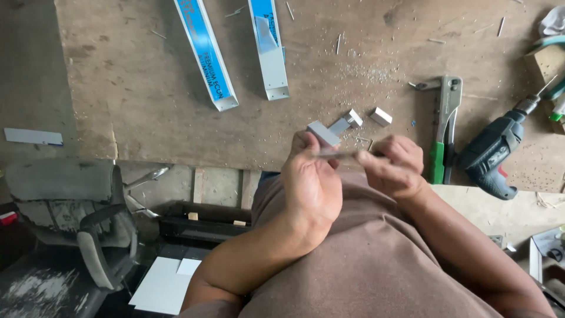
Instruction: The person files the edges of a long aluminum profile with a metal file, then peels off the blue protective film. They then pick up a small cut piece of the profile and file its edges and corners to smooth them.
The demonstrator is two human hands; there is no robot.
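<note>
Head view, frame centre: left hand [312, 182] grips a grey bracket [323, 133]; right hand [395, 165] pinches a thin metal strip [338, 154]. Worktop [147, 100] above: rivet tool [444, 126], drill [494, 153].

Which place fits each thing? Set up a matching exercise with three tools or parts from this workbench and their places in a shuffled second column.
Things:
1. cordless drill
2. rivet tool
3. grey metal piece

Places:
A. held at the left hand
B. lying at the bench's right edge
C. lying between the right hand and the drill

Pairs: 1-B, 2-C, 3-A
</note>
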